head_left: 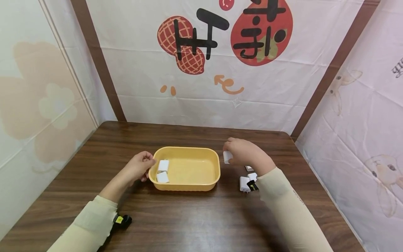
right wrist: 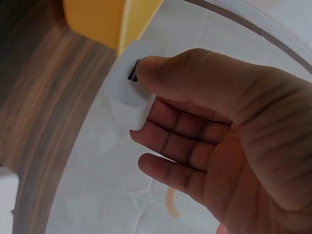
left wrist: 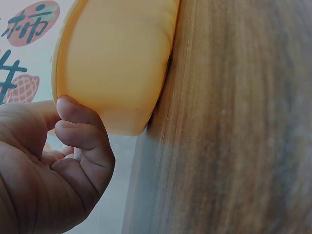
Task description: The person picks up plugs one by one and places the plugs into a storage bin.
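Observation:
A yellow plastic basin (head_left: pixel 185 187) stands on the table. At its left end my left hand (head_left: pixel 138 168) pinches the rim, thumb and curled fingers against the edge in the left wrist view. Inside, by that end, lie two white chargers, one (head_left: pixel 163 165) behind the other (head_left: pixel 162 177). Just past the basin's right end, my right hand (head_left: pixel 245 153) holds another white charger (right wrist: pixel 127 90) above the table. Its thumb presses near the dark USB slot, while the fingers behind are partly hidden.
Right of the basin, a white charger (head_left: pixel 244 184) with its prongs showing lies against another white one (head_left: pixel 252 176), near the right sleeve. A further small white piece (head_left: pixel 249 168) is partly covered by the right wrist. A printed cloth (head_left: pixel 141 105) hangs behind the wooden table (head_left: pixel 189 220).

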Demonstrator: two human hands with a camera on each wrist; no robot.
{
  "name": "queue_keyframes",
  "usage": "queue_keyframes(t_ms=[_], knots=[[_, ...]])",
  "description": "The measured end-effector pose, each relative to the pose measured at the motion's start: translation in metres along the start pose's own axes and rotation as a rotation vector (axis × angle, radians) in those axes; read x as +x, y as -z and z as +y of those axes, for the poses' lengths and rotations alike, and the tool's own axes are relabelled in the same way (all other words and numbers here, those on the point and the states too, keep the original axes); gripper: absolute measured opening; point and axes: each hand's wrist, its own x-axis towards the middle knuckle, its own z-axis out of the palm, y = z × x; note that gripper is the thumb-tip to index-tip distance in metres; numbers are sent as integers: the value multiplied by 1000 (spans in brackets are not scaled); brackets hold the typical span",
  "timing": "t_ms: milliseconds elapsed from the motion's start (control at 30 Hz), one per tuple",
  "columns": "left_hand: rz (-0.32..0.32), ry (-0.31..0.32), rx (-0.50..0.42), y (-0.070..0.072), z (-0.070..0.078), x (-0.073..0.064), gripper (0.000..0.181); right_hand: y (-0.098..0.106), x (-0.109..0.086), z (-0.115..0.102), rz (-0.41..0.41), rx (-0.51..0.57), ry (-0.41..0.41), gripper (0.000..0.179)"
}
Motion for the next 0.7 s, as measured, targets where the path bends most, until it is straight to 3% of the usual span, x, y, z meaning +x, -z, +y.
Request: queue_keyframes(t_ms=[367, 700], knots=[[-1, -6, -5, 0, -1, -2, 27, 11, 13, -20, 39, -3, 59, 26], [-8, -12, -23, 0, -2, 0, 26, 15, 24, -28, -10, 26, 57, 20]])
